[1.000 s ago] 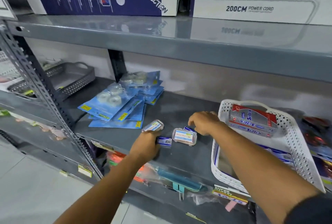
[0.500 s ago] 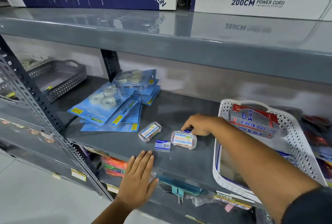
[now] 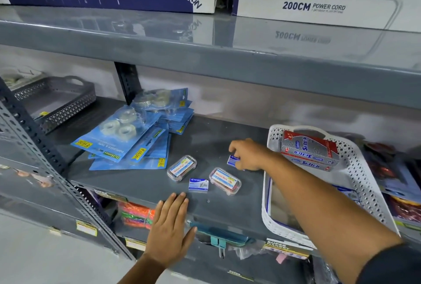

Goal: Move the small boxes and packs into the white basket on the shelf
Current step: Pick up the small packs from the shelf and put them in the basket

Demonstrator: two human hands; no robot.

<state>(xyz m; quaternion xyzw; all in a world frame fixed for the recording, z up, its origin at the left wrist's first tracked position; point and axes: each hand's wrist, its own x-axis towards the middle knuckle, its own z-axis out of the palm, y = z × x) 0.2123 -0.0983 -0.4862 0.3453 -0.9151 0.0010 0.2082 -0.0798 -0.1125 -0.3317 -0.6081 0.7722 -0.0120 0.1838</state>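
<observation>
**A:** Status, left to right?

**B:** Far left on the grey shelf (image 3: 205, 144): grey basket (image 3: 57, 103), pushed to the back. Next, a messy pile of blue tape packs (image 3: 136, 133), overlapping, yellow price stickers showing.

**A:** Your left hand?

**B:** My left hand (image 3: 169, 229) is flat, fingers spread, holding nothing. Fingertips rest on the shelf's front edge, palm hangs over the lip.

**A:** Small items?

**B:** Just beyond those fingertips: one clear plastic case (image 3: 181, 168) with a red-and-blue label, lying at an angle. Right of it, a small blue-and-white box (image 3: 198, 184). Right again, a second clear case (image 3: 225, 181), near the box; can't tell if they touch. All three are on the shelf, outside the basket.

**A:** Right hand?

**B:** My right hand (image 3: 247, 155) is behind the second case, fingers curled around another small blue box (image 3: 233, 160). Box looks to be at shelf level; can't tell if it's lifted.

**A:** Basket?

**B:** White basket (image 3: 362, 181) is on the right of the same shelf, front end sticking out past the edge. A red-and-silver Softek box (image 3: 309, 153) leans on its back rim. My right forearm crosses its left wall.
</observation>
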